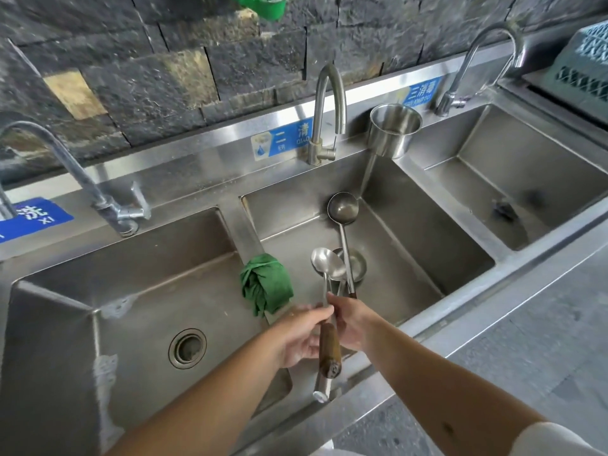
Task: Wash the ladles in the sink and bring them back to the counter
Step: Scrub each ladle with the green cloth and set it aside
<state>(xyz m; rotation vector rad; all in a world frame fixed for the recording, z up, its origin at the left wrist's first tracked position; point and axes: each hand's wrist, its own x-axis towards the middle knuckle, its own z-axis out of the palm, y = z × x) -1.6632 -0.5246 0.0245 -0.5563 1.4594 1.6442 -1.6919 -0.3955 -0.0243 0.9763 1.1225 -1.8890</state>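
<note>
Ladles (329,268) held over the sink (411,245) by both hands: left hand (301,337), right hand (350,324).

Both bare forearms reached forward from the near edge and converged at the middle. The left hand (297,334) lay palm-up, slightly to the left, with its fingers curled and its thumb stretched right. The right hand (350,324) came in from the right, palm turned left, its fingers wrapped and pointing far. The two hands touched each other. A white sleeve (556,439) covered the right upper arm.
</note>
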